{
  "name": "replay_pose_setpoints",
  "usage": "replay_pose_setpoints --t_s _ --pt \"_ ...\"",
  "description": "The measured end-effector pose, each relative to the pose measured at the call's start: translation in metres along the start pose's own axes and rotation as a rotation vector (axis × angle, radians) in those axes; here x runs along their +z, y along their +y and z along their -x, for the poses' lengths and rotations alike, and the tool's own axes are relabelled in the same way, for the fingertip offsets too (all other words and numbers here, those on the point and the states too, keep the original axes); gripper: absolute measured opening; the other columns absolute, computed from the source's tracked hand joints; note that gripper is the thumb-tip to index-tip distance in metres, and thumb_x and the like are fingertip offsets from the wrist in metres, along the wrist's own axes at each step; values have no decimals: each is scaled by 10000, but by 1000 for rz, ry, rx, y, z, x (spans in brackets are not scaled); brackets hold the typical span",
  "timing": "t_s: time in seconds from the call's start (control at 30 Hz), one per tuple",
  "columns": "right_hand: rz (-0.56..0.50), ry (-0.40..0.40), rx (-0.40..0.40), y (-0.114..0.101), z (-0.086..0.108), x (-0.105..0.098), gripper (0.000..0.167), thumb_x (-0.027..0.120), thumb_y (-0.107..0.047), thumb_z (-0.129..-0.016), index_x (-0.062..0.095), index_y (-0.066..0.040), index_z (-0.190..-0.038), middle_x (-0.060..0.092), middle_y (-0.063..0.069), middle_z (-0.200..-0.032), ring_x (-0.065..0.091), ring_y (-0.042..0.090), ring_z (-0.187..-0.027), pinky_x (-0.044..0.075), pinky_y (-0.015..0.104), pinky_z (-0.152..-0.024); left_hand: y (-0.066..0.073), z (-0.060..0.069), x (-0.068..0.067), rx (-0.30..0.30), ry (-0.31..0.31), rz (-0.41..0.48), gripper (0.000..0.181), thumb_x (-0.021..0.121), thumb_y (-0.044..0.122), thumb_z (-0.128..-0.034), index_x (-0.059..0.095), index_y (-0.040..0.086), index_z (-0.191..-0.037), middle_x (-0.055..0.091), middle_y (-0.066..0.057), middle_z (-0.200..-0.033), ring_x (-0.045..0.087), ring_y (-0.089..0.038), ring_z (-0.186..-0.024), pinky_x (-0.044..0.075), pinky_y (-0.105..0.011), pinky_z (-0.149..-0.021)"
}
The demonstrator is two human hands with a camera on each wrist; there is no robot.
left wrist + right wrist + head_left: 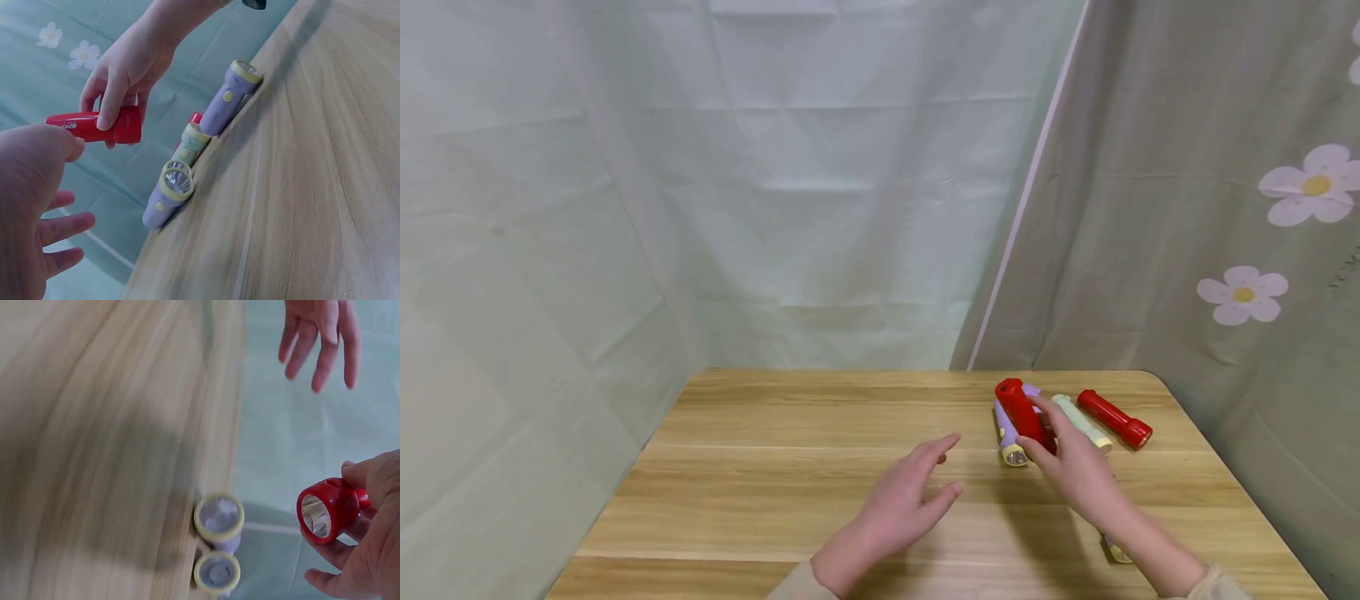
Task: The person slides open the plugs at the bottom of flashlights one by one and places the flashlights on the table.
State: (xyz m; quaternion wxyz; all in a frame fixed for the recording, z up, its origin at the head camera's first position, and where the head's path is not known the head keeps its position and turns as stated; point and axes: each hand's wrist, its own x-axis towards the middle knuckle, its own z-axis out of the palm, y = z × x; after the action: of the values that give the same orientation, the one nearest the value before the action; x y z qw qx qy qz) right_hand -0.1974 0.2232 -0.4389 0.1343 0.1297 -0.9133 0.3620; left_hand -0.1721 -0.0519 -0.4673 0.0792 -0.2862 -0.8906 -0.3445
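A red flashlight [1021, 410] is gripped near its head by my right hand [1082, 475], held above the table among other flashlights. In the right wrist view its lens end [326, 509] shows between thumb and fingers. My left hand [898, 508] hovers over the table to the left, fingers extended and apart, holding nothing. A purple flashlight [1006, 429] with a yellow rim lies partly behind the held one. Just right of it lies a pale green flashlight [1078, 421], partly hidden by my right hand.
Another red flashlight [1115, 419] lies at the table's right rear. A purple flashlight [228, 100], mostly under my right forearm in the head view, lies nearer the front. The wooden table [775, 483] meets hanging curtains [850, 208] behind and at the sides.
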Motion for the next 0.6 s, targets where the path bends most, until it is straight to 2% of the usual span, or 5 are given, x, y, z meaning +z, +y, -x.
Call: replay_pose_setpoints --t_s 0.1,0.2,0.37,0.47,0.6 --pt "45 34 -43 -7 3 8 663 786 -217 -926 477 -95 -1500 688 152 -1216 671 268 -966 567 435 -762 -3 0 -2 -29 56 50 616 597 392 -1033 374 226 -1583 546 43 -1463 586 -146 -1238 535 -427 -957" --pt "76 68 -90 -12 5 16 640 814 -205 -898 537 -87 -1463 688 137 -1236 668 258 -956 555 457 -777 -6 -2 -3 -55 115 110 608 604 365 -1032 377 222 -1577 552 49 -1451 585 -156 -1246 562 -388 -885" --pt "107 96 -108 -18 7 29 595 842 -216 -870 594 -66 -1391 695 137 -1202 668 257 -954 557 469 -785 -9 -4 -5 -128 170 230 617 629 332 -1027 356 295 -1579 562 57 -1427 589 -166 -1238 578 -317 -777" --pt "124 111 -105 -22 7 36 572 858 -242 -852 618 -88 -1348 717 108 -1120 670 223 -885 557 433 -730 -9 -7 -6 -154 199 274 618 638 324 -1024 360 303 -1576 572 57 -1413 591 -159 -1229 573 -341 -833" --pt "149 116 -98 -26 5 43 561 871 -271 -834 629 -114 -1315 722 62 -1054 649 191 -838 539 407 -703 -10 -12 -6 -158 237 301 601 628 356 -1027 374 287 -1568 586 53 -1393 600 -156 -1217 542 -426 -948"
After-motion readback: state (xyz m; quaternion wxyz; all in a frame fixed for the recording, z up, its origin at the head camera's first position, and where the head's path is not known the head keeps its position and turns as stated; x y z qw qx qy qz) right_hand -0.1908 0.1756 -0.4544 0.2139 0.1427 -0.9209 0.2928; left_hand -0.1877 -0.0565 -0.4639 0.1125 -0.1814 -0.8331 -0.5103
